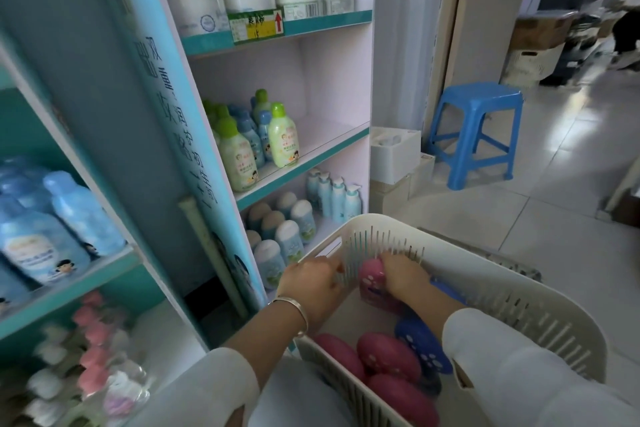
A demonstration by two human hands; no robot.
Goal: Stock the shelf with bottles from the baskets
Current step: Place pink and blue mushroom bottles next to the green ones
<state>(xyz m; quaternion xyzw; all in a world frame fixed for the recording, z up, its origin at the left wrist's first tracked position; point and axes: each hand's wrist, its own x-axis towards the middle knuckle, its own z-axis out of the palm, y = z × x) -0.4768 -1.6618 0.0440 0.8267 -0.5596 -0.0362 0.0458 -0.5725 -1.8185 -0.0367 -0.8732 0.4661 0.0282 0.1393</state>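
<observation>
Lower centre of the frame, my left hand [311, 279] grips the left rim of the basket [519, 302], steadying it. My right hand [403, 276] is inside, fingers curled over the top of a pink bottle [370, 276] that stands against the slatted wall. The grip seems closed, though blur hides the thumb. A blue bottle [422, 343] lies lower down. To do this well I'd take the pink bottle round its body, lift it straight clear of the rim, then carry it to the shelf [332, 135] at upper left, label outward.
</observation>
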